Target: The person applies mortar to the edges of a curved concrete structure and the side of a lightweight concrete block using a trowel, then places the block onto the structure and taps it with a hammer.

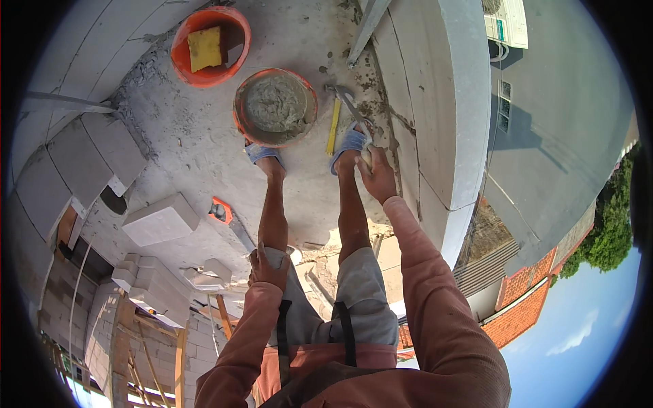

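My right hand (pixel 378 175) is closed around the pale handle of what looks like a trowel (pixel 356 115), its narrow metal part pointing forward past my right foot. My left hand (pixel 269 270) rests on my left knee, holding nothing that I can see. In front of my left foot stands an orange bucket (pixel 236 115) with wet grey mortar (pixel 277 103) in it. A yellow-handled tool (pixel 333 127), probably a hammer with a dark head, lies on the floor beside the trowel. A handsaw (pixel 221 210) with an orange handle lies left of my left leg.
Farther forward, another orange bucket (pixel 179 56) holds a yellow sponge (pixel 205 49) and liquid. A pale block (pixel 162 219) lies on the concrete floor to the left. A low block wall (pixel 435 102) runs along my right, with roofs beyond it. Wooden scaffolding (pixel 180 367) stands lower left.
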The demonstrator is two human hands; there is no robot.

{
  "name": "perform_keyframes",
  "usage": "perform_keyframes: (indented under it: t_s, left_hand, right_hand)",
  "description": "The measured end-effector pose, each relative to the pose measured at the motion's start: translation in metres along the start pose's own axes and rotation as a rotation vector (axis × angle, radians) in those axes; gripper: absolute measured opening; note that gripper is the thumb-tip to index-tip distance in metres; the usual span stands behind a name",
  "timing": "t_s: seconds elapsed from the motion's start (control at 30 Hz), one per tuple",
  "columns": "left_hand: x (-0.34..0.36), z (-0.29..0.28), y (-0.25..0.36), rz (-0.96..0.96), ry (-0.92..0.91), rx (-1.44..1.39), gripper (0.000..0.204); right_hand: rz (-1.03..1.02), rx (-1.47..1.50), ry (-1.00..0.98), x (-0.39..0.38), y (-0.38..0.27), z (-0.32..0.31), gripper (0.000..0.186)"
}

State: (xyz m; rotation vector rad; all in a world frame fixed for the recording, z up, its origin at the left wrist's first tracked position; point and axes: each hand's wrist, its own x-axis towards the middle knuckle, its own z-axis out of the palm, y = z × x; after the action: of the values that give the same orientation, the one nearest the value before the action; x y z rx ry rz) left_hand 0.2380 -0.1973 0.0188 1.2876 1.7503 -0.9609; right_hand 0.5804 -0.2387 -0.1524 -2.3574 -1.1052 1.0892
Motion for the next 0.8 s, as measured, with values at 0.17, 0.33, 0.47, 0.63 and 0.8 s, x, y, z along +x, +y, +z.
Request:
perform_keyframes:
  t_s: [0.17,0.33,0.47,0.63,0.8]
  left_hand:
    - [0.005,-0.005,-0.011,0.017,-0.02,-0.006,0.094]
    - [0.01,-0.014,-0.019,0.002,-0.057,-0.021,0.094]
    - [0.015,-0.033,-0.014,-0.017,-0.067,-0.075,0.093]
    - [0.025,-0.053,-0.01,-0.007,-0.058,-0.121,0.092]
    - [0.038,-0.07,-0.015,0.023,-0.061,-0.113,0.093]
  right_hand:
    - [-0.107,-0.211,-0.115,0.006,-0.018,0.09,0.053]
    - [0.074,-0.722,-0.181,-0.027,-0.009,0.108,0.056]
    - [0.164,-0.512,-0.281,-0.088,-0.015,0.053,0.058]
    - [0.191,0.272,-0.057,-0.048,-0.093,0.031,0.04]
    - [0.369,1.106,0.087,0.114,-0.205,0.041,0.039]
